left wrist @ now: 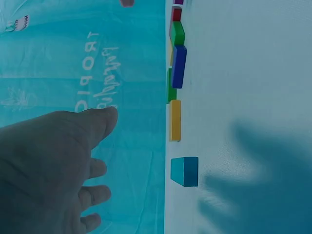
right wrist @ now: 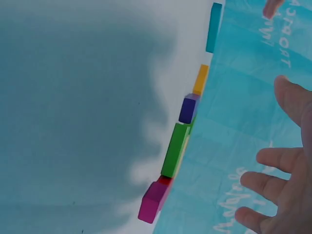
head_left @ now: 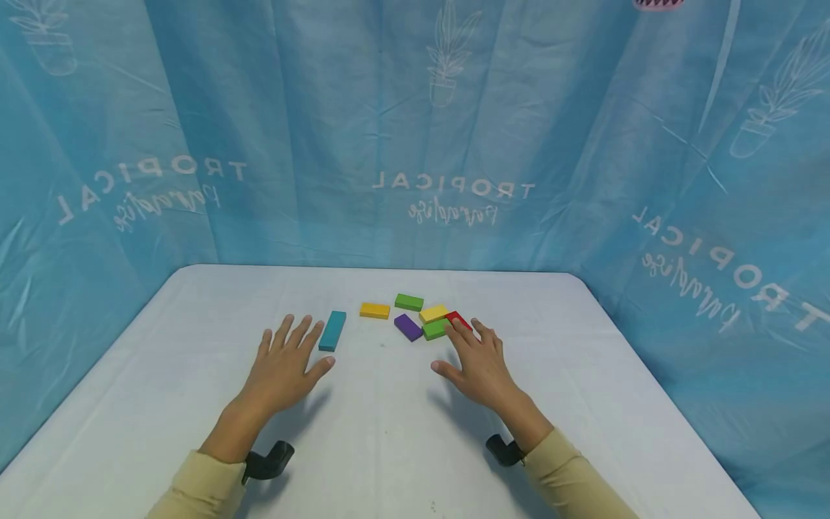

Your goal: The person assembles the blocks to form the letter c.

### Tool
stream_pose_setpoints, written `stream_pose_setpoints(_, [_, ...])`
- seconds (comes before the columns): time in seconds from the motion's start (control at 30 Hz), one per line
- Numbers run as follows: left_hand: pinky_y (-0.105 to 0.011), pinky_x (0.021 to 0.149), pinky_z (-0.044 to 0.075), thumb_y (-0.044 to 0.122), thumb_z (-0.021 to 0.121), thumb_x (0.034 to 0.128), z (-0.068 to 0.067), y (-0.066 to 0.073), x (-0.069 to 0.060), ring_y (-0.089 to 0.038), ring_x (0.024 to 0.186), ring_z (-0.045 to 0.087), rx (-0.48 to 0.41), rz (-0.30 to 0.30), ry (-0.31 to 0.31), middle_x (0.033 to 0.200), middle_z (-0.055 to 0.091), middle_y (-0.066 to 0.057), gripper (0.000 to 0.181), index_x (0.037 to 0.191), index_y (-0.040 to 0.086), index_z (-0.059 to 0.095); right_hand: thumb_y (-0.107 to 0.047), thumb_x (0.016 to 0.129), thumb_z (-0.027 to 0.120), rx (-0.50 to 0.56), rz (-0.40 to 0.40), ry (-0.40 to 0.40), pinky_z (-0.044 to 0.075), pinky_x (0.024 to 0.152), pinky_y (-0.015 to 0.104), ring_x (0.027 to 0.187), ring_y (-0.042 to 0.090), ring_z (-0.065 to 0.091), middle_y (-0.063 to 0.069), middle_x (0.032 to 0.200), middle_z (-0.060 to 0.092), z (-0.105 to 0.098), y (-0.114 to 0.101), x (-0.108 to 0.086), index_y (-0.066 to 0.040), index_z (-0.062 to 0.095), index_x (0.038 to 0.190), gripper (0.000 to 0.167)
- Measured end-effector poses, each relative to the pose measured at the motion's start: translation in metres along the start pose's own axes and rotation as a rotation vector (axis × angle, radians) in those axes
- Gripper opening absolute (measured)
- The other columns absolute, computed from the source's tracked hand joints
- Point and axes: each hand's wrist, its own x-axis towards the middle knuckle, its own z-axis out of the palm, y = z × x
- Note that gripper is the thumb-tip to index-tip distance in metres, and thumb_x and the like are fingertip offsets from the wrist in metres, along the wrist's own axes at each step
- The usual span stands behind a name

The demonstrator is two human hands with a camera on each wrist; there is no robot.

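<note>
Above white counter [head_left: 382, 440], raises left hand [head_left: 279, 371] and right hand [head_left: 483, 369] in open air with fingers [head_left: 300, 334] spread apart. Shows teal block [head_left: 333, 331] near left hand; in head view, partly hides red block [head_left: 457, 317] behind right. Crops magenta block [left wrist: 179, 2] in left wrist view.

Blue printed curtain [head_left: 331, 122] behind, beside white table [head_left: 382, 440].

A blue-green block [head_left: 333, 331] lies flat on the left, pointing near to far. An orange block [head_left: 375, 311] lies sideways to its right. Next come a far green block [head_left: 409, 303] and, nearer, a slanted purple block [head_left: 408, 328]. Just right, a yellow block [head_left: 432, 313] lies beyond a near green block [head_left: 434, 330]. A red block [head_left: 457, 317] is close beside the yellow one, and a pink block [right wrist: 152, 202] lies at the right end.
</note>
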Motion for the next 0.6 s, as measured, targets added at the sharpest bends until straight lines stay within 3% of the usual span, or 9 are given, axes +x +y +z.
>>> stream_pose_setpoints(0.43, [-0.065, 0.106, 0.015, 0.027, 0.063, 0.0937, 0.005, -0.013, 0.016, -0.045, 0.138, 0.022, 0.007, 0.079, 0.032, 0.147, 0.039, -0.02, 0.059, 0.142, 0.0, 0.044, -0.048, 0.087, 0.067, 0.046, -0.022, -0.045, 0.017, 0.109, 0.054, 0.139, 0.034, 0.022, 0.006, 0.146, 0.044, 0.011, -0.001, 0.029, -0.016, 0.043, 0.146, 0.071])
stream_pose_setpoints(0.6, [-0.064, 0.106, 0.018, 0.024, 0.064, 0.0934, 0.009, -0.022, 0.025, -0.044, 0.137, 0.024, -0.018, 0.105, 0.012, 0.145, 0.042, -0.019, 0.056, 0.141, 0.0, 0.046, -0.048, 0.087, 0.067, 0.054, -0.037, -0.068, 0.018, 0.109, 0.053, 0.138, 0.034, 0.023, 0.005, 0.145, 0.046, 0.015, 0.0, 0.04, -0.019, 0.044, 0.146, 0.069])
